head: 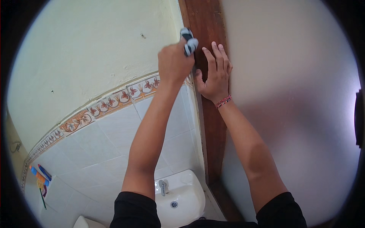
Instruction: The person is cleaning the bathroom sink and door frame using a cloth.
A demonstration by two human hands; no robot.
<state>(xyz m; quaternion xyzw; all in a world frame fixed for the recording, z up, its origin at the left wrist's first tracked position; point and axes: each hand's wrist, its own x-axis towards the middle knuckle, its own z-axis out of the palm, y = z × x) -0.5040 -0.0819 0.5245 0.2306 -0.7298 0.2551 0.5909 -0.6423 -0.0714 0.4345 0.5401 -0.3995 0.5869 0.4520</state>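
Note:
My left hand (175, 62) is closed on a bunched dark and white striped cloth (189, 42), beside the edge where the cream wall meets the brown wooden frame (212, 116). Part of the cloth sticks out above the fist; the rest is hidden inside it. Just to the right, my right hand (215, 71) lies with spread fingers against the wooden frame, near the frosted panel (285, 71). It holds nothing. A braided bracelet (223, 101) circles the right wrist.
Below stands a white washbasin (188, 196) with a metal tap (163, 187). A patterned tile border (111, 102) crosses the wall above pale tiles. Tubes (39, 176) and small items sit at the lower left, and a white fixture (88, 223) shows at the bottom edge.

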